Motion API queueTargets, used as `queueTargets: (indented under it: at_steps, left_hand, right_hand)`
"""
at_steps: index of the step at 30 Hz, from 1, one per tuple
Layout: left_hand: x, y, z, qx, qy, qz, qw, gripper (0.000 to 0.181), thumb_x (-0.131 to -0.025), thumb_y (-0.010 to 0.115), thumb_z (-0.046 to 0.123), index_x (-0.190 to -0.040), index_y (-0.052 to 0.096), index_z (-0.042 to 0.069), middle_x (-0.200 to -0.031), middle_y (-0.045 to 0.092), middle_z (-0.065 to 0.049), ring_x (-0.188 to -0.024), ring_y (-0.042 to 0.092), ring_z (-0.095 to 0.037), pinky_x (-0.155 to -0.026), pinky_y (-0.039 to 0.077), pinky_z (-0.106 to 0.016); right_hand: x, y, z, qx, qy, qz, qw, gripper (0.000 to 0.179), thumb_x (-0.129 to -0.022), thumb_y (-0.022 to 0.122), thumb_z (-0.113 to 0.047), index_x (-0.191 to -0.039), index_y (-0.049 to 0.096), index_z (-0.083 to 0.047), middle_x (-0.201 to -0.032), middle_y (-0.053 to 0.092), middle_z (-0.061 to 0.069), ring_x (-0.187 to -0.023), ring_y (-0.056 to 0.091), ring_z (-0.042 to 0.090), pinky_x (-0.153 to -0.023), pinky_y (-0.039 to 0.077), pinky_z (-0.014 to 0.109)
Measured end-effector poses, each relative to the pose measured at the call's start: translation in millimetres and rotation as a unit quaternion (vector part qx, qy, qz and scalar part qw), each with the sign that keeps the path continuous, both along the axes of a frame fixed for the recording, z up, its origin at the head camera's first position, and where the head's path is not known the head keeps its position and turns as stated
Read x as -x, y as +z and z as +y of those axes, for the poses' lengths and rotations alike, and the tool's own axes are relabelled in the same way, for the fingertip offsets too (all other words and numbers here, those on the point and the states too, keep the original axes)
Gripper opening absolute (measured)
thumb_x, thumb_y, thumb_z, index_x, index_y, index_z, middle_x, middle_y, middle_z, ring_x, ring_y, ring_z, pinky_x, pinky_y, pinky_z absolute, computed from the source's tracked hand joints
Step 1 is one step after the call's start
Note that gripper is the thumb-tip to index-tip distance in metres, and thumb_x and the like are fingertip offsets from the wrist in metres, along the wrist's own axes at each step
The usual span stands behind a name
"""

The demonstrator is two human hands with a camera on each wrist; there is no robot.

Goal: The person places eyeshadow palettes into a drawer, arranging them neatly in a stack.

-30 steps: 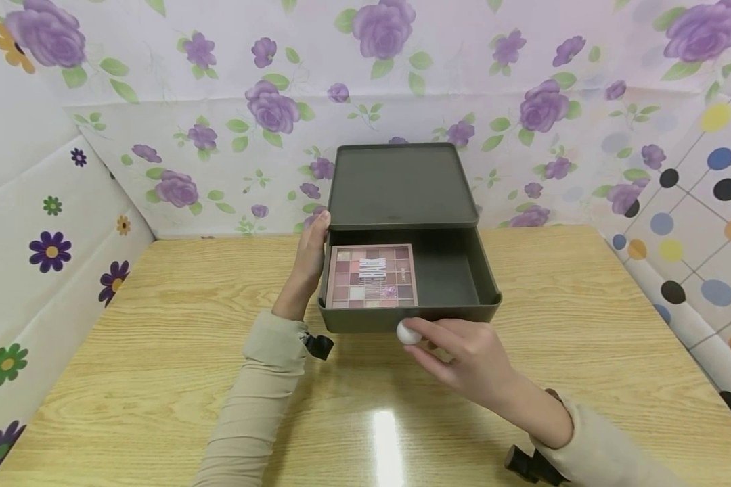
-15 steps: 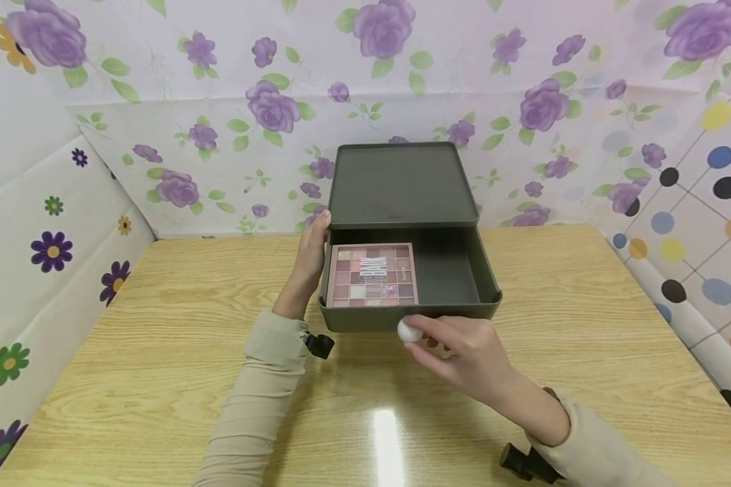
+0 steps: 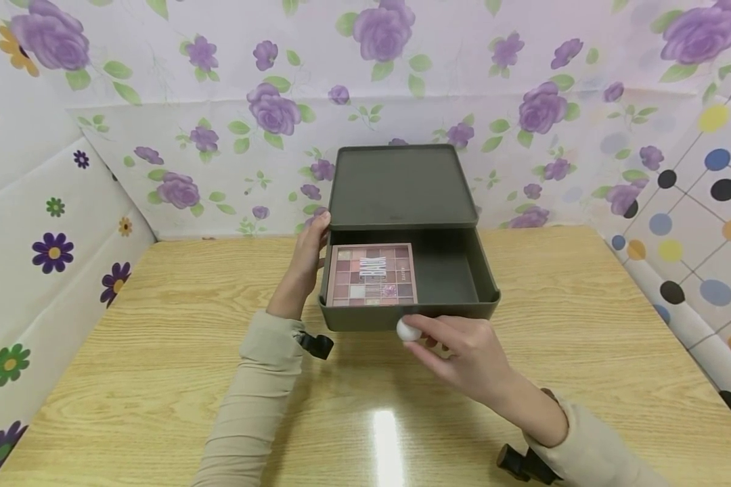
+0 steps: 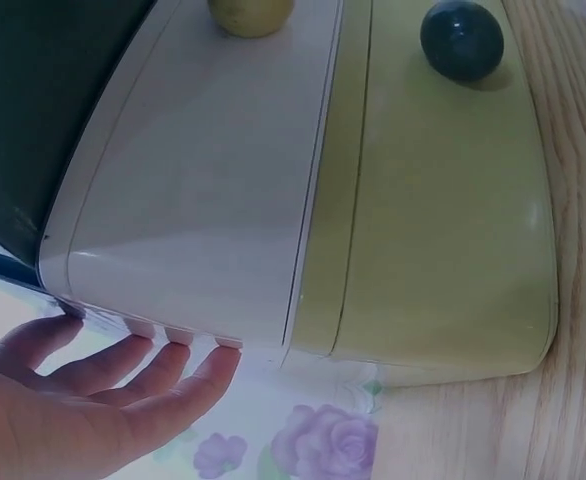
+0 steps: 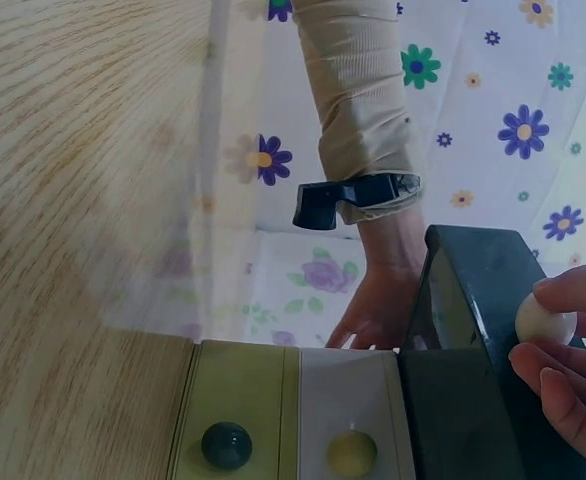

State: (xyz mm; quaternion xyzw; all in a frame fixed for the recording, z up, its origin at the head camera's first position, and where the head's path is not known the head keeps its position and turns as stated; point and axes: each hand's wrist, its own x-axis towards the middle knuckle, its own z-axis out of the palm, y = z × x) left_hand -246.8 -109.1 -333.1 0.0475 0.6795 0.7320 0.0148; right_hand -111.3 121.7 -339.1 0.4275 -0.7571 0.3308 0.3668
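Observation:
A small drawer unit (image 3: 402, 186) with a dark green top stands at the back of the table, its dark green top drawer (image 3: 451, 270) pulled out. Inside the drawer, on its left side, lies a pink eyeshadow palette (image 3: 371, 276) printed "BACK". My right hand (image 3: 472, 352) pinches the round white knob (image 3: 408, 331) on the drawer front between thumb and fingers. My left hand (image 3: 298, 277) is at the unit's left side, its extended fingertips touching the side of the white drawer (image 4: 193, 180) in the left wrist view.
Below the top drawer sit the white drawer with a yellow knob (image 5: 352, 454) and a yellow-green drawer (image 4: 443, 210) with a dark green knob (image 4: 462, 40). Flowered cloth (image 3: 219, 67) hangs behind the wooden table (image 3: 189, 352); dotted cloth (image 3: 700, 203) hangs on the right.
My left hand and wrist have shifted slightly left and down, with the thumb now showing beside the drawer. My right hand keeps its pinch on the knob; the drawer stays pulled out.

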Motion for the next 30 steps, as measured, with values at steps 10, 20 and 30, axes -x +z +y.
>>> queueTargets:
  at_steps: [10,20,30]
  left_hand:
    - [-0.2,0.4,-0.7,-0.004,-0.003,0.002,1.0000,0.057,-0.084,0.041,0.045,-0.122,0.048,0.003,-0.126,0.049,-0.013,-0.114,0.045,-0.024,-0.085,0.042,-0.043]
    - [-1.0,1.4,-0.7,0.000,0.000,-0.006,1.0000,0.061,-0.084,0.040,0.043,-0.127,0.045,0.000,-0.129,0.048,-0.015,-0.119,0.043,-0.026,-0.090,0.038,-0.048]
    - [0.4,-0.1,-1.0,-0.005,0.001,-0.001,1.0000,0.060,-0.084,0.041,0.043,-0.125,0.047,0.001,-0.128,0.049,-0.014,-0.118,0.044,-0.025,-0.089,0.040,-0.047]
  right_hand:
    - [4.2,4.3,-2.1,0.002,0.000,0.013,0.9999,0.032,-0.091,0.052,-0.029,-0.091,0.066,0.000,-0.066,0.064,0.004,-0.050,0.057,0.008,-0.046,0.042,0.011]
    - [11.8,3.9,-2.5,0.004,-0.002,0.006,1.0000,0.034,-0.091,0.052,-0.030,-0.092,0.067,0.001,-0.067,0.065,0.005,-0.050,0.057,0.009,-0.046,0.042,0.012]
    - [17.2,5.1,-2.3,0.001,-0.012,0.005,0.9999,0.035,-0.091,0.052,-0.031,-0.092,0.068,0.001,-0.066,0.064,0.004,-0.050,0.055,0.009,-0.045,0.041,0.013]
